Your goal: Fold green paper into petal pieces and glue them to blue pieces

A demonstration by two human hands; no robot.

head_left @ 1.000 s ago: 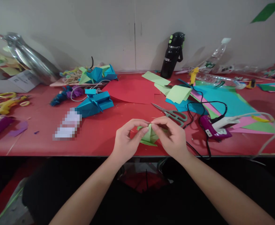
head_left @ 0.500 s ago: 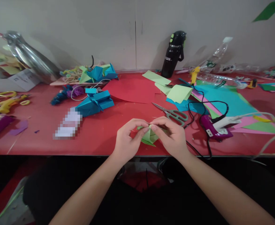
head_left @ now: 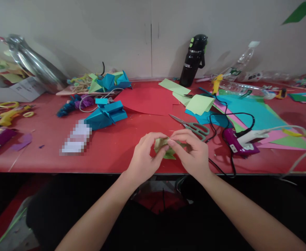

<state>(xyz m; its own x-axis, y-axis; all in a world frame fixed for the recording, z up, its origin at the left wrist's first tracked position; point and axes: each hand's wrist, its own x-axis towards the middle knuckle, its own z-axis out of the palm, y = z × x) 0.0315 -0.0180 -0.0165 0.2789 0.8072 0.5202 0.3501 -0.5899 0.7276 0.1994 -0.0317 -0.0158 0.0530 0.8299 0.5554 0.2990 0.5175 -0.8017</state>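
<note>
Near the table's front edge, my left hand (head_left: 148,153) and my right hand (head_left: 191,149) pinch a small folded piece of light green paper (head_left: 170,153) between thumbs and fingertips. The fingertips of both hands almost meet at its top. Much of the paper is hidden behind my fingers. Just beyond my right hand lies a pair of scissors (head_left: 198,129) with grey-green handles. To the left of my left hand sits a blue folded-paper model (head_left: 107,115), its near end beside a blurred white item (head_left: 77,137).
On the red table (head_left: 43,160), a purple power strip (head_left: 240,144) with cables lies at right, by coloured paper sheets (head_left: 262,115). Behind stand a black bottle (head_left: 190,64) and a yellow glue gun (head_left: 217,85). A metal jug (head_left: 35,66) leans at back left.
The green paper has been turned between my fingertips, and its lower edge shows a different shape. My hands have shifted very slightly to the right. Everything else stays in place.
</note>
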